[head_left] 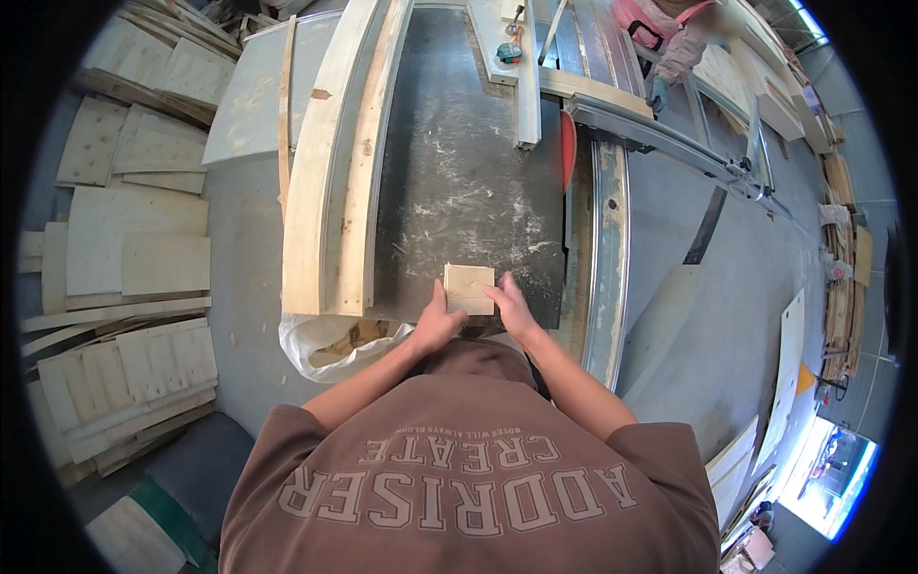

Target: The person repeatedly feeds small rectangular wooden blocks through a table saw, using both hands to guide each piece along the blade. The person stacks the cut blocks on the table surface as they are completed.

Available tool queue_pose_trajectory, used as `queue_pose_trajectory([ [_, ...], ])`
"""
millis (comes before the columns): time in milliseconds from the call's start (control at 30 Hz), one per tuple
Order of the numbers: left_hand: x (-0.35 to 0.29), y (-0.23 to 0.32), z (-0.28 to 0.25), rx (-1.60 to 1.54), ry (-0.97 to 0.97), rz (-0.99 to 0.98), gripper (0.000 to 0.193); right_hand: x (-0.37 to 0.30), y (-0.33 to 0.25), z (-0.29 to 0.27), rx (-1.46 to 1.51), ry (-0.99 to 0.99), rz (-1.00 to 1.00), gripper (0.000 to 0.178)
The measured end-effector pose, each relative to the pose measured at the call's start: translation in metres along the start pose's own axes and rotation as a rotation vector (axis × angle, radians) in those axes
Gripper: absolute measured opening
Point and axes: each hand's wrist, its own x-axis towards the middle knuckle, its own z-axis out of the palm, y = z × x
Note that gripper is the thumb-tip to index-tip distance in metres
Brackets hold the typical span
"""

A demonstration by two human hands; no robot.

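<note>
Okay, wood block (469,289) held two-handed

Our left hand (437,323) and right hand (513,306) grip its sides over the dark table (459,182)'s near edge. Nearly square, edges facing straight ahead; long axis unclear. Long boards (318,201) lie left of our hands, red guard (568,153) ahead-right.

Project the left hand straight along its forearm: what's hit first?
The small pale wood block; the left hand appears to be touching its left side. Depth is hard to judge, so clearance above the dark tabletop is unclear.
</note>
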Motion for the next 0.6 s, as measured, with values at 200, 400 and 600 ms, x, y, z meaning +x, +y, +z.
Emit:
queue_pose_trajectory([
  [200, -0.013, 0.027, -0.003, 0.141, -0.047, 0.072, 0.096, 0.002, 0.022, 0.035, 0.037, 0.06, -0.038, 0.058],
  [400, 0.001, 0.015, -0.005, 0.35, 0.051, 0.084, 0.083, 0.002, 0.027, 0.04, -0.232, 0.139, -0.092, 0.052],
  [600, 0.001, 0.023, -0.007, 0.355, 0.054, 0.094, 0.083, 0.005, 0.034, 0.039, -0.311, 0.184, -0.157, 0.052],
])
